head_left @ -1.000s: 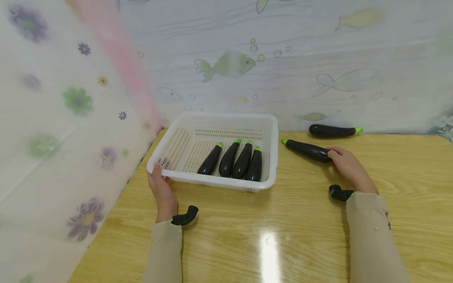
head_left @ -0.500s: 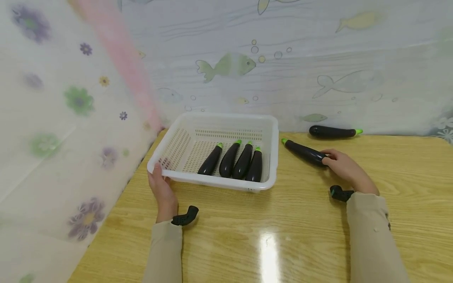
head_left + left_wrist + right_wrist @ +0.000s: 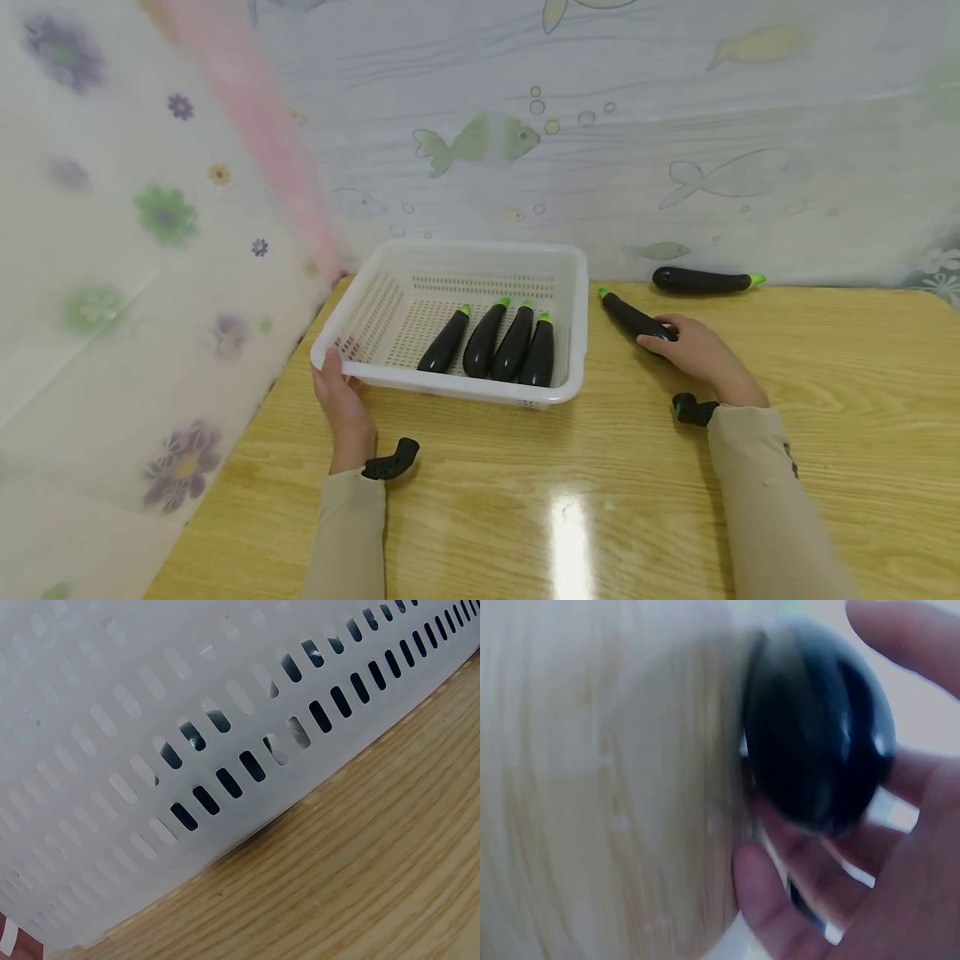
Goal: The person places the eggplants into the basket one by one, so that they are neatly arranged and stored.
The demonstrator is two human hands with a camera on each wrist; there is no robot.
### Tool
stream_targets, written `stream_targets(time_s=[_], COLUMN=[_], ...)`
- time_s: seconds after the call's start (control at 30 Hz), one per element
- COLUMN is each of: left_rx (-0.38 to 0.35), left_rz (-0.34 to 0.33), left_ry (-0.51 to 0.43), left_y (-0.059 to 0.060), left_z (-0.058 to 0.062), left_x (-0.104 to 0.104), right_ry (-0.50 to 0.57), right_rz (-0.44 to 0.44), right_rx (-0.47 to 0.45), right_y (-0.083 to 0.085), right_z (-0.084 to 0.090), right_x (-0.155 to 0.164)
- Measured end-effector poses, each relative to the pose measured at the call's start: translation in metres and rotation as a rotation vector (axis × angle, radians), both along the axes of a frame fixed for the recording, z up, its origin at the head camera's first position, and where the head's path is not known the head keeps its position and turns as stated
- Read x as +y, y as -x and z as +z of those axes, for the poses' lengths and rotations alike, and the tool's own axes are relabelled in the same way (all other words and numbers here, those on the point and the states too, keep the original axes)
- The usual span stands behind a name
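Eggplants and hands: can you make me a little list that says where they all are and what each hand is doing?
In basket: four eggplants, side by side in the white basket
Held eggplant: eggplant on the table, just right of the basket
Far eggplant: spare eggplant near the back wall
Left hand: left hand grips the basket's near left corner
Right hand: right hand curls round the held eggplant's fat end

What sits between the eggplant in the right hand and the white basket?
Only the basket's own right wall. The right hand grips the dark purple eggplant just beside the white slotted plastic basket; the wooden table between them is bare. Four eggplants fill the basket's middle.
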State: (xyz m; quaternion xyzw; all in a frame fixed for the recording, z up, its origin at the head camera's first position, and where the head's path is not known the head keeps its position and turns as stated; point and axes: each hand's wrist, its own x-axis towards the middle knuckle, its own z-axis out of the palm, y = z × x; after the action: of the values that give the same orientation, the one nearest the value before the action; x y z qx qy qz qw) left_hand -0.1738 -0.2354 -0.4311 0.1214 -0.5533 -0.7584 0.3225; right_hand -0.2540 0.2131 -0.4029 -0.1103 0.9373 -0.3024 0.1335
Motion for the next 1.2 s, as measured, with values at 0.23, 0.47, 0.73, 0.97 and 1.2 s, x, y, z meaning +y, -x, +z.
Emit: stream_targets(time_s=[0.23, 0.47, 0.73, 0.97, 1.2], left_rx=[0.008, 0.003, -0.010, -0.007, -0.016], left_rz=[-0.007, -0.006, -0.006, -0.004, 0.002], left_ry=[-0.005, 0.007, 0.013, 0.015, 0.030], left_y=[0.001, -0.001, -0.001, -0.001, -0.003], left_z=[-0.002, -0.003, -0.001, -0.001, 0.002], left_x=[0.000, -0.001, -0.001, 0.000, 0.001], right_ry=[-0.045, 0.096, 0.256, 0.346, 0.357], right_rz=[-0.024, -0.087, -0.164, -0.168, -0.149], right_rx=[0.000, -0.116, -0.152, -0.145, -0.165], right_y=[-0.003, -0.005, -0.006, -0.008, -0.008], right_z=[0.001, 0.007, 0.018, 0.023, 0.028], right_x=[-0.011, -0.007, -0.006, -0.010, -0.014])
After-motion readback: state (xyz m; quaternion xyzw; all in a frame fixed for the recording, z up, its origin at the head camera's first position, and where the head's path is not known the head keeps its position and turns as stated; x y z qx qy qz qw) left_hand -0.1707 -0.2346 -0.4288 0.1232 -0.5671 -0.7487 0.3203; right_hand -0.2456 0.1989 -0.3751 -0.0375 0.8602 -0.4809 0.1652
